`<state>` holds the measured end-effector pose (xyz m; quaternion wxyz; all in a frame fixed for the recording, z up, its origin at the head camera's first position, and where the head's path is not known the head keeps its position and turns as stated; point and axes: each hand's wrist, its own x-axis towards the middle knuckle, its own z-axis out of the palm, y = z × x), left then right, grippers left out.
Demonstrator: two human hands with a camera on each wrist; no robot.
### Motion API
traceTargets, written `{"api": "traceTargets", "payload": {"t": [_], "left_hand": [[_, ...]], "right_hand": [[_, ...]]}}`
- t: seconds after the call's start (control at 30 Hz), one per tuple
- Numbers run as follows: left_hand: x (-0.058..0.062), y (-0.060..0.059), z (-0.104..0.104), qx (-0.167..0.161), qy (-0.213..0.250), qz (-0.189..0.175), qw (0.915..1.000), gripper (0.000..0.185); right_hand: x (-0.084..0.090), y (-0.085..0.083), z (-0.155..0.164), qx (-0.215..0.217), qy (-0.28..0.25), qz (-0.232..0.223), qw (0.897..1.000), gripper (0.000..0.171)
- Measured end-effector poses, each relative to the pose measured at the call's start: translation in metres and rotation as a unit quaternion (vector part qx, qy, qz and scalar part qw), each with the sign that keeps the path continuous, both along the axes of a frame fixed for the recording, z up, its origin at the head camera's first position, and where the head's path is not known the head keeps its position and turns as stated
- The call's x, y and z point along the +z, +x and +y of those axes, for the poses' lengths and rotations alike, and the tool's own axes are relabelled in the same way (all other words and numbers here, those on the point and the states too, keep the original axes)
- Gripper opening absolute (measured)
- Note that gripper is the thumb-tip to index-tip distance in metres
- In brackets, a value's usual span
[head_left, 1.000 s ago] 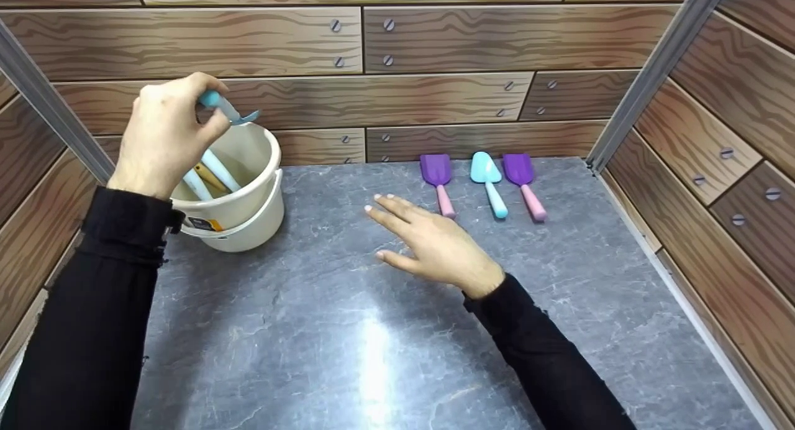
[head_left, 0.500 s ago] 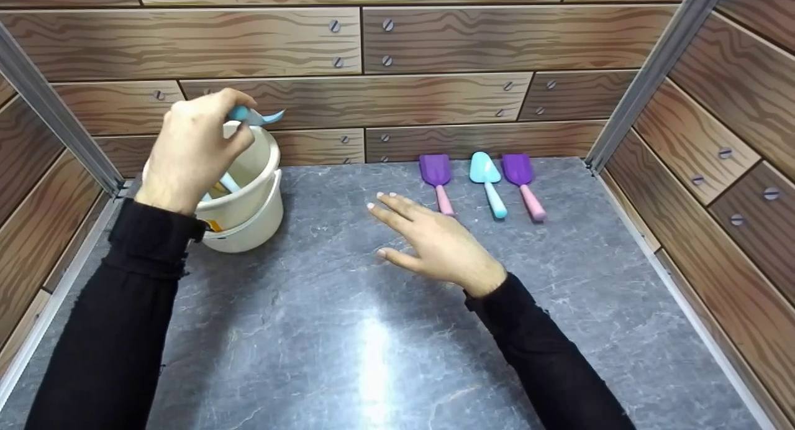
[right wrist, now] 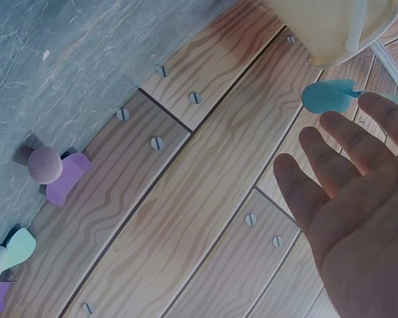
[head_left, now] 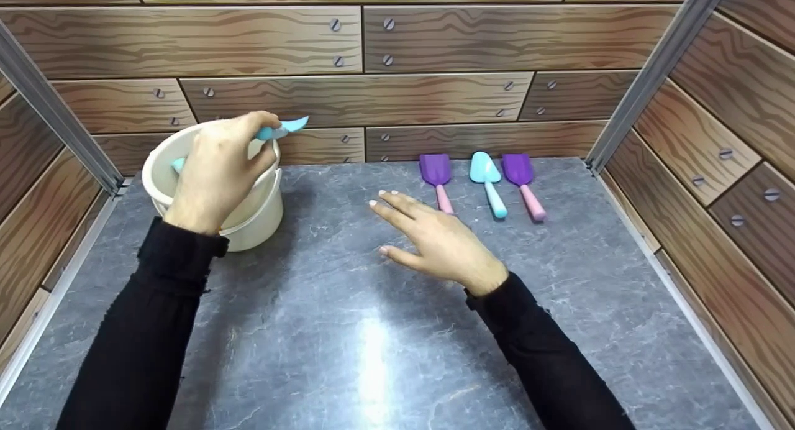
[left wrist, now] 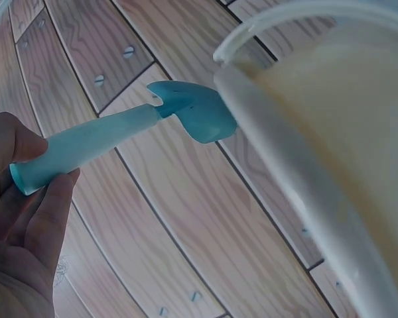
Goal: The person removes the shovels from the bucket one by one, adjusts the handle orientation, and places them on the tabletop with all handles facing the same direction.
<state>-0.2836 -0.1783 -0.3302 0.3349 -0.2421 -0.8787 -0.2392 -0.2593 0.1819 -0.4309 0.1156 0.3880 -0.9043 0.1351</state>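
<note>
My left hand (head_left: 220, 169) pinches the handle of a small light-blue toy shovel (head_left: 281, 130) just above the right rim of a cream bucket (head_left: 248, 215) at the back left. The left wrist view shows the blue shovel (left wrist: 119, 136) held by its handle, its blade beside the bucket wall (left wrist: 331, 146). My right hand (head_left: 435, 240) hovers flat over the middle of the grey table, fingers spread and holding nothing. In the right wrist view the right hand's fingers (right wrist: 331, 179) are straight, with the blue blade (right wrist: 328, 95) beyond them.
Three toy shovels lie in a row at the back: a purple one (head_left: 436, 178), a light-blue one (head_left: 487, 178) and another purple one (head_left: 523, 181). Wood-patterned walls enclose the grey table (head_left: 372, 330) on three sides.
My left hand has carried the blue shovel rightward and lower, from above the bucket's left side to its right rim. The right hand has barely moved.
</note>
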Motion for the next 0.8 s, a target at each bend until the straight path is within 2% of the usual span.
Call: {"api": "traceTargets", "payload": {"t": [0.23,0.4,0.8], "left_hand": [[-0.012,0.008,0.01,-0.006,-0.003,0.007,1.0,0.023],[-0.02,0.012,0.017,-0.022,-0.006,0.013,0.9996,0.022],[-0.044,0.019,0.036,-0.047,-0.003,0.017,0.9988,0.025]], "right_hand": [[-0.001,-0.001,0.001,0.001,0.005,0.004,1.0,0.077],[-0.001,-0.002,0.002,0.0,0.007,0.005,1.0,0.077],[-0.003,-0.005,0.003,0.01,-0.021,0.017,1.0,0.074]]}}
